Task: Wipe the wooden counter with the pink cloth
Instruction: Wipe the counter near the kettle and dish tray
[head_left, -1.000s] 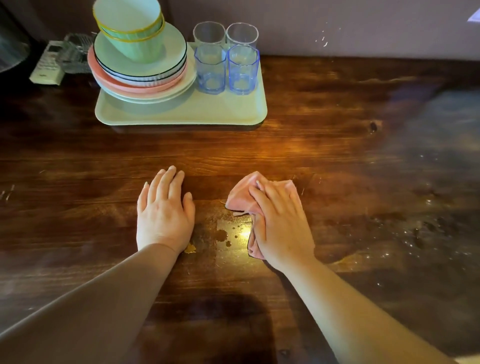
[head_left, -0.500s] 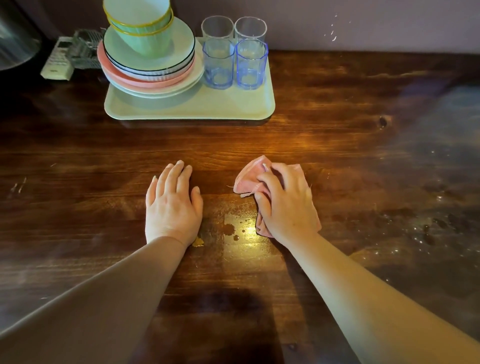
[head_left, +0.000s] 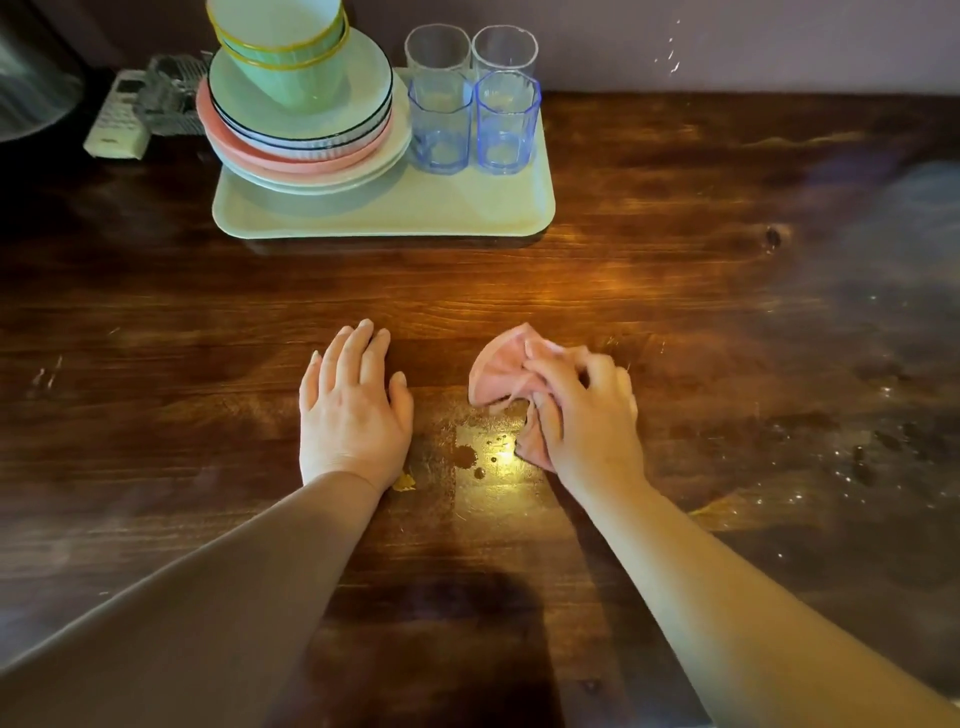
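The right hand (head_left: 582, 410) grips the crumpled pink cloth (head_left: 498, 371) on the dark wooden counter (head_left: 675, 291); the left hand (head_left: 353, 410) rests flat, fingers straight, with bare wood up to the pale green rectangular tray (head_left: 384, 218).

The left arm wears a long, plain sleeve (head_left: 171, 623) of a muted grey-brown, smooth and close-fitting, ending at the wrist just behind the left hand (head_left: 353, 410). The right forearm (head_left: 727, 592) is bare to the frame's edge. Neither hand seems to carry a ring, though the right hand (head_left: 582, 410) is slightly blurred
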